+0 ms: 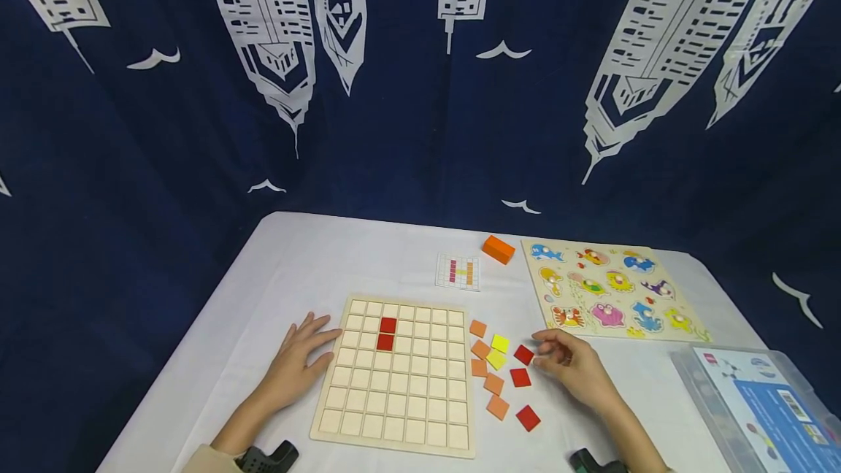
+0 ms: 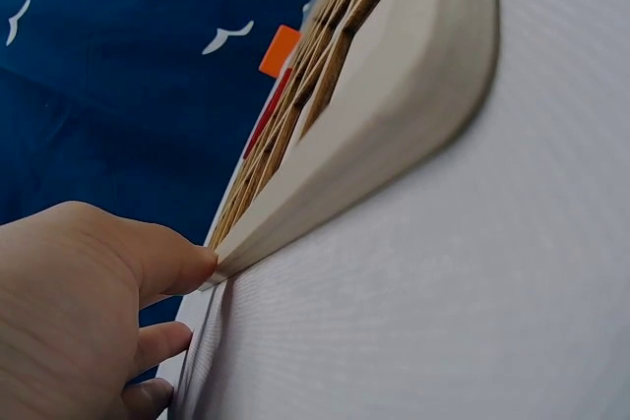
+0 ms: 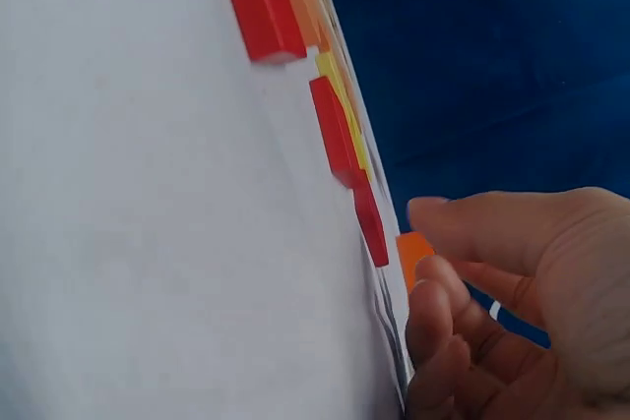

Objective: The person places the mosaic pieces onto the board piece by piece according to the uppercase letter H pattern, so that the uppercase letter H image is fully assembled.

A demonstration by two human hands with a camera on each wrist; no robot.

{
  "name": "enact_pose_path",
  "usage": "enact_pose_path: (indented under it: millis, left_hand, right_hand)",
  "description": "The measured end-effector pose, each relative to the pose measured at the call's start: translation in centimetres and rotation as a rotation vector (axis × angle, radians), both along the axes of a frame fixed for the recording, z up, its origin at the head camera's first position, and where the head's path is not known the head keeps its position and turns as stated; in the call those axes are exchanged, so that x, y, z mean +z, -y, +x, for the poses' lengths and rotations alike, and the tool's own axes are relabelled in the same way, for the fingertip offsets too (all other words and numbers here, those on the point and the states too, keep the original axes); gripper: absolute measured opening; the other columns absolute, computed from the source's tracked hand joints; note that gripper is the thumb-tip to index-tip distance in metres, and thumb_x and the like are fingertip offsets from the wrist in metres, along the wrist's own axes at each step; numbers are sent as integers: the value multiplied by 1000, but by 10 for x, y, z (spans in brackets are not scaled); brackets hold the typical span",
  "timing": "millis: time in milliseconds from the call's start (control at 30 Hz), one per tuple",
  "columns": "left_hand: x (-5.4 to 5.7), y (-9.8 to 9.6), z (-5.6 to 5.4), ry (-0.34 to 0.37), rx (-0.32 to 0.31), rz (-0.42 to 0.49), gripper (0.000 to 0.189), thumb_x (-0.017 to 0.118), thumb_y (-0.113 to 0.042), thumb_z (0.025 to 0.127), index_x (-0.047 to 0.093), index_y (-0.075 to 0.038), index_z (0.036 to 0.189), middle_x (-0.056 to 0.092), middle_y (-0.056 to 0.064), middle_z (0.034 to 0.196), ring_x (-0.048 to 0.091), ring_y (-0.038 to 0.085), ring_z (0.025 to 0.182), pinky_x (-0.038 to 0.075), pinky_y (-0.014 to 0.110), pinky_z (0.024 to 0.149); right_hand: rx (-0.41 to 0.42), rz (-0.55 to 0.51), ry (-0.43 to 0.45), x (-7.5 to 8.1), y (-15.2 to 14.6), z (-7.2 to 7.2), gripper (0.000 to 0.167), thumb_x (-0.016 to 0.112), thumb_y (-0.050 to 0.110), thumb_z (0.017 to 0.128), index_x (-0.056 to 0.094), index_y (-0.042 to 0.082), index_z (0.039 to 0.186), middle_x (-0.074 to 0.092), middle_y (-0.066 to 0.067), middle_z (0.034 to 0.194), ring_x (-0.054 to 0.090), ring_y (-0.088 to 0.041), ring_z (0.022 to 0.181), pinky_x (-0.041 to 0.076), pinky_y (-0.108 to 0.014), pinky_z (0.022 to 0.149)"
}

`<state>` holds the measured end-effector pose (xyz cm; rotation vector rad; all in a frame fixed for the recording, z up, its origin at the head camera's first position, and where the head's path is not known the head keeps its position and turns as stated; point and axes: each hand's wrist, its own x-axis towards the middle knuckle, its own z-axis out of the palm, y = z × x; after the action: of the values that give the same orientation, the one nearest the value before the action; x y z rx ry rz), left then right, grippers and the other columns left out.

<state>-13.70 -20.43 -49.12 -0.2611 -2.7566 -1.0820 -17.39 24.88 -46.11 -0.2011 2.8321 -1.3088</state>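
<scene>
A wooden grid board (image 1: 392,447) lies on the white table, with two red square tiles (image 1: 386,333) in neighbouring cells of one column. At the board's left edge is my left hand (image 1: 297,362), fingers spread and relaxed; its thumb touches the board's rim (image 2: 325,206) in the left wrist view. To the right of the board lie several orange tiles (image 1: 493,384), two yellow tiles (image 1: 496,360) and three red tiles (image 1: 520,377). My right hand (image 1: 573,369) hovers just right of the red tiles, fingers loosely bent, with nothing visible between them.
Behind the board lie a small printed pattern card (image 1: 458,271) and an orange block (image 1: 498,249). A sea-animal puzzle board (image 1: 604,287) occupies the back right. A clear plastic case (image 1: 755,407) with a blue and white label sits at the right edge. A dark blue curtain (image 1: 420,130) hangs behind the table.
</scene>
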Motion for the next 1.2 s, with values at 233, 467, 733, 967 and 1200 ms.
enact_pose_path:
  millis: [233, 467, 733, 967, 1200]
  left_hand:
    - [0, 1, 1, -10, 0, -8, 36, 66, -8, 89, 65, -6, 125, 46, 21, 147, 26, 44, 145, 9, 63, 118]
    - [0, 0, 0, -5, 5, -18, 37, 67, -8, 88, 65, -7, 125, 46, 20, 148, 26, 43, 145, 9, 63, 118]
    - [0, -1, 0, -56, 2, -23, 37, 68, -7, 87, 66, -7, 124, 49, 21, 145, 29, 46, 143, 12, 65, 116]
    - [2, -1, 1, -50, -6, -23, 37, 68, -7, 88, 66, -9, 125, 48, 20, 146, 28, 45, 144, 11, 65, 116]
    - [1, 0, 0, -29, -4, -19, 37, 68, -8, 88, 65, -8, 125, 47, 21, 146, 27, 45, 145, 10, 65, 117]
  right_hand:
    - [-1, 17, 1, -7, 4, -1, 34, 78, 2, 79, 67, 4, 111, 60, -5, 89, 48, -8, 68, 43, -19, 57]
    - [-7, 46, 14, -10, 5, -1, 35, 80, 5, 77, 68, 5, 110, 61, -4, 88, 47, -7, 67, 41, -19, 57]
    - [-23, 116, 12, -12, 7, 0, 33, 82, 10, 77, 69, 7, 108, 60, -2, 87, 46, -9, 68, 39, -19, 57]
    - [-36, 146, 19, -11, 9, 0, 31, 82, 11, 77, 70, 8, 106, 60, -1, 86, 46, -9, 69, 39, -19, 58]
    - [-32, 162, -9, -12, 9, -1, 26, 80, 10, 78, 71, 7, 102, 60, 0, 84, 46, -8, 68, 38, -19, 57]
